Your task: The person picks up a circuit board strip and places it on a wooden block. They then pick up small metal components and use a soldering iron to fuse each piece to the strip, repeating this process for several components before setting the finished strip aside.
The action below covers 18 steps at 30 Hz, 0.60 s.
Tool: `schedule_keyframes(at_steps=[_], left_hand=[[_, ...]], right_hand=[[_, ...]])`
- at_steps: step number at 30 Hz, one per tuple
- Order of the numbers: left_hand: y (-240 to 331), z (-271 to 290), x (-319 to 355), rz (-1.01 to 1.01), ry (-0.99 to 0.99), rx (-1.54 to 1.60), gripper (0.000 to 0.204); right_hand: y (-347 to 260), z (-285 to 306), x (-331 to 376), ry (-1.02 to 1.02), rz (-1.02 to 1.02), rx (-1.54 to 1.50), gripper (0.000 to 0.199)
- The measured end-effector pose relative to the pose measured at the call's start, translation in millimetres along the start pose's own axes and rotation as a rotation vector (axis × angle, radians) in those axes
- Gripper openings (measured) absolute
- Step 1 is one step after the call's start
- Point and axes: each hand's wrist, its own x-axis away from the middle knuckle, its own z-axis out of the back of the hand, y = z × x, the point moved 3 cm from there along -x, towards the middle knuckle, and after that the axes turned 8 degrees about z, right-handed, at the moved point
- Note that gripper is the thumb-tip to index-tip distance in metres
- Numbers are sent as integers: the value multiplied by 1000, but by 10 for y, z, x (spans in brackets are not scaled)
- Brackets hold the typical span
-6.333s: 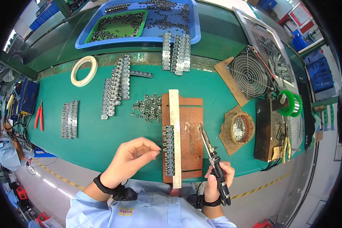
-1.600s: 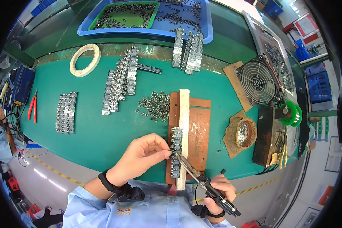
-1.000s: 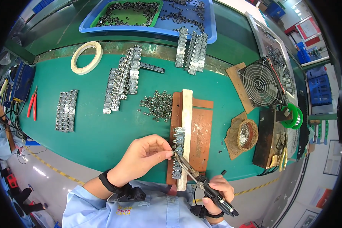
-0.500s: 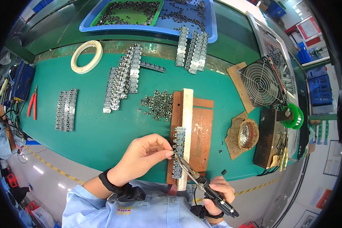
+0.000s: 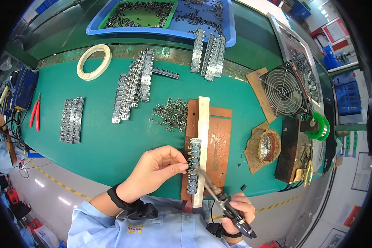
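My left hand [image 5: 157, 171] pinches the left edge of a strip of small metal parts [image 5: 193, 165] that lies along a pale wooden bar [image 5: 203, 124] on a brown board [image 5: 219, 144]. My right hand [image 5: 239, 211] grips a soldering iron [image 5: 219, 196], its tip touching the strip about halfway down. A loose heap of small metal parts [image 5: 171, 113] lies just left of the board's top.
Rows of part strips [image 5: 132, 84], [image 5: 72, 120], [image 5: 208, 51] lie on the green mat, with a tape roll [image 5: 94, 62], red pliers [image 5: 35, 115], a blue tray of parts [image 5: 161, 16], a small fan [image 5: 283, 89], a solder spool [image 5: 320, 126] and a tip-cleaner pot [image 5: 268, 144].
Earlier the soldering iron was held upright away from the strip; it now leans in with its tip on the strip. Over the last second both hands have barely moved.
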Motion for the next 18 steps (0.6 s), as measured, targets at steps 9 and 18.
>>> schedule_keyframes(at_steps=[9, 18], left_hand=[[-10, 4, -14, -16, -18, 12, 6], [-29, 17, -8, -21, -27, 3, 8]], right_hand=[[196, 85, 242, 588, -184, 429, 41], [238, -55, 120, 504, -138, 333, 43]])
